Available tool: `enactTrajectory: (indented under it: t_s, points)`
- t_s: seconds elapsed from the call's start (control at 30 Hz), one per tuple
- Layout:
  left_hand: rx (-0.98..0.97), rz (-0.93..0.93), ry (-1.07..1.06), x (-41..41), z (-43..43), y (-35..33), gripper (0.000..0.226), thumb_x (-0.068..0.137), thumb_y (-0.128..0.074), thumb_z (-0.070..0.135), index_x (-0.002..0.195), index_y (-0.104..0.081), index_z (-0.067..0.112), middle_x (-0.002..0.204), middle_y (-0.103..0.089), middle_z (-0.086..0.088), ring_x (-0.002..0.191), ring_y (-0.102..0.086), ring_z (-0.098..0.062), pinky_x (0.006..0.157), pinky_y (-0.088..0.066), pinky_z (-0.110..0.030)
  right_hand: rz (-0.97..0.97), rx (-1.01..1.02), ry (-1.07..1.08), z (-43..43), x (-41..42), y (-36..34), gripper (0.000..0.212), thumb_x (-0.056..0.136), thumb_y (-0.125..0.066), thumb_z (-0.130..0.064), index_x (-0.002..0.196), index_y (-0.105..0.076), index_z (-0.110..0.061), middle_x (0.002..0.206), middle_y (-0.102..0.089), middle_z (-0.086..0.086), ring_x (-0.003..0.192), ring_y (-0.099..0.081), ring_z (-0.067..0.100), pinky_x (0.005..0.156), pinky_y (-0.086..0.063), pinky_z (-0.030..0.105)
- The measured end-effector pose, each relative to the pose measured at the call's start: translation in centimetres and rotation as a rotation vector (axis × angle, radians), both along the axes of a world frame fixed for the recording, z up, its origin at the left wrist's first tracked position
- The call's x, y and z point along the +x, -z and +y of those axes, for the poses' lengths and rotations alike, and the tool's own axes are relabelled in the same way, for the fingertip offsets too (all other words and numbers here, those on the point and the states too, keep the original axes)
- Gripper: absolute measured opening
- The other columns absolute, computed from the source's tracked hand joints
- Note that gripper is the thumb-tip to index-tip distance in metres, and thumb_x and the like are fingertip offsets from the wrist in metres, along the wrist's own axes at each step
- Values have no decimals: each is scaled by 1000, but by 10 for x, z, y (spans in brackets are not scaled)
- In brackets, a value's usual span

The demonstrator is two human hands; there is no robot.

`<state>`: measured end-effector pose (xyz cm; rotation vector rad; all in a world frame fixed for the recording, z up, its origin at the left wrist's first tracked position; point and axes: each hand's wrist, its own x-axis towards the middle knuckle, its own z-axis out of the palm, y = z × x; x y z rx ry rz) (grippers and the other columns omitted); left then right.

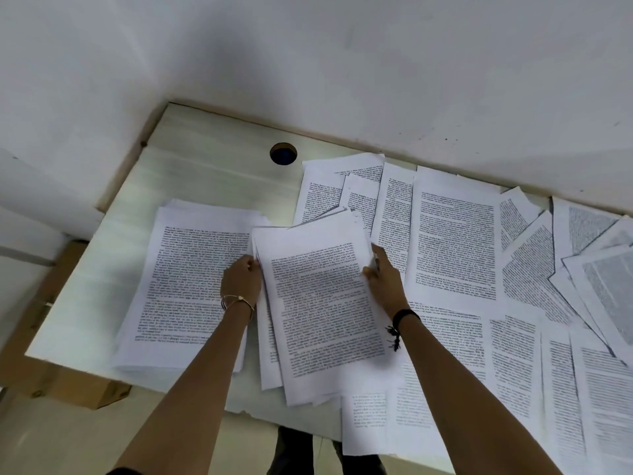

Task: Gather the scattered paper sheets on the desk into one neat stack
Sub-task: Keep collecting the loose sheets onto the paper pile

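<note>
View from above, looking down at a pale wood-grain counter (205,166) set against a white wall (308,56). Two bare forearms reach in from the bottom edge.

Between the hands is a bundle (322,303) of printed paper sheets, dense with black text. Its edges are uneven and fanned, and its near end hangs over the counter's front edge. The left hand (241,275) grips the bundle's left edge, fingers curled around it. The right hand (383,275) grips the right edge, thumb on the top page and fingers against the side.

Just left of the bundle, a tidier stack (191,279) of printed pages lies flat on the counter; the left forearm crosses over its right side.

To the right, loose sheets (455,241) cover the counter from the back edge to the front, overlapping one another at many angles; a few near the far right are turned diagonally.

A round cable hole (283,153) sits in the counter near the back, beyond the stack and well apart from it.

The left wrist wears thin gold bangles (238,301); the right wrist wears a black band (404,317) with a dangling knot.
</note>
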<state>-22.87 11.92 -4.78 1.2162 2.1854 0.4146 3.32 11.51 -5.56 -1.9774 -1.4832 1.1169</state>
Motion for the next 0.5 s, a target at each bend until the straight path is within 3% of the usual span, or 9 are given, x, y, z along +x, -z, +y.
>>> enactTrajectory:
  t_s: [0.13, 0.23, 0.3, 0.37, 0.43, 0.5]
  points:
    - [58, -95, -94, 15, -4, -1, 24, 98, -36, 11, 92, -56, 0, 90, -63, -28, 74, -55, -36, 61, -31, -31, 33, -5, 73, -1, -18, 1, 45, 97, -44, -3, 141, -37, -12, 76, -51, -2, 64, -49, 8, 54, -37, 6]
    - [137, -292, -300, 35, -16, -6, 33, 103, -29, 26, 114, -51, 3, 90, -63, -25, 66, -56, -32, 54, -32, -30, 63, 7, 180, -4, -30, 1, 42, 98, -44, -11, 139, -40, -17, 95, -60, 3, 82, -58, 20, 70, -43, 23]
    - [148, -383, -382, 41, -21, -10, 41, 103, -26, 33, 123, -47, 4, 90, -62, -24, 57, -50, -25, 49, -31, -28, 73, -25, 213, -3, -38, 3, 42, 98, -46, -18, 139, -40, -18, 96, -61, 2, 84, -59, 20, 76, -44, 29]
    - [145, -418, -383, 39, -23, -10, 48, 102, -24, 37, 129, -43, 2, 112, -60, -26, 79, -58, -33, 63, -43, -34, 63, -41, 142, -2, -41, 4, 45, 97, -50, -24, 139, -38, -13, 83, -57, -4, 73, -55, 14, 73, -41, 28]
    - [111, -421, -350, 32, -22, -11, 53, 101, -21, 42, 136, -41, 7, 133, -51, -18, 116, -52, -32, 94, -42, -37, 97, -26, 184, 2, -38, 2, 48, 95, -55, -23, 139, -40, -11, 92, -60, 0, 80, -57, 17, 76, -45, 30]
    - [68, -417, -303, 29, -21, -13, 52, 101, -22, 42, 135, -42, 7, 128, -54, -17, 116, -52, -31, 101, -39, -36, 153, -10, 346, 4, -34, 0, 47, 94, -57, -20, 138, -42, -13, 107, -62, 6, 94, -60, 25, 82, -49, 35]
